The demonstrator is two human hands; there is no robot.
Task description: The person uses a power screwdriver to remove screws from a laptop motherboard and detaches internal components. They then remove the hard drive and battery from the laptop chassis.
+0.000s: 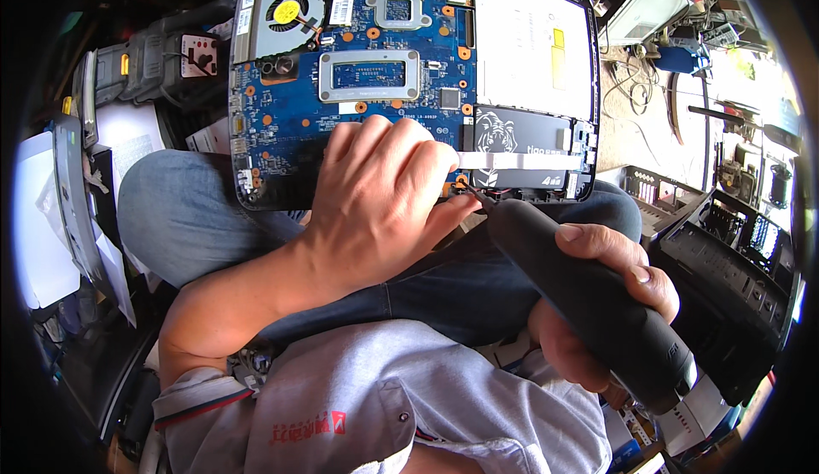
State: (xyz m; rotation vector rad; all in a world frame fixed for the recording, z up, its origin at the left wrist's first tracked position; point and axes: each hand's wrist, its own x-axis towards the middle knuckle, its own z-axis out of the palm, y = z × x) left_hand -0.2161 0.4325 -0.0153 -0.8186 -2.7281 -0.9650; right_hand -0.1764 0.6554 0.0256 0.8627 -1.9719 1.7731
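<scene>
An opened laptop base point(589, 90) lies across my lap with its blue circuit board point(281, 98) exposed, fan point(264, 26) at top left. My left hand point(384, 192) rests curled over the board's lower edge, its fingertips hidden, beside a white ribbon cable point(520, 160) that crosses a dark drive with a tiger picture point(525, 133). My right hand point(606, 303) grips a black pen-style electric screwdriver point(572, 295). The tool's bit points at an orange-ringed screw point point(461, 182) next to my left thumb; whether it touches cannot be seen clearly.
Grey-and-black cases point(141, 69) and papers point(47, 218) crowd the left. At the right are a silver laptop point(640, 9), tangled cables point(640, 90) and black plastic casings point(717, 278). My crossed legs point(179, 209) lie beneath the laptop base.
</scene>
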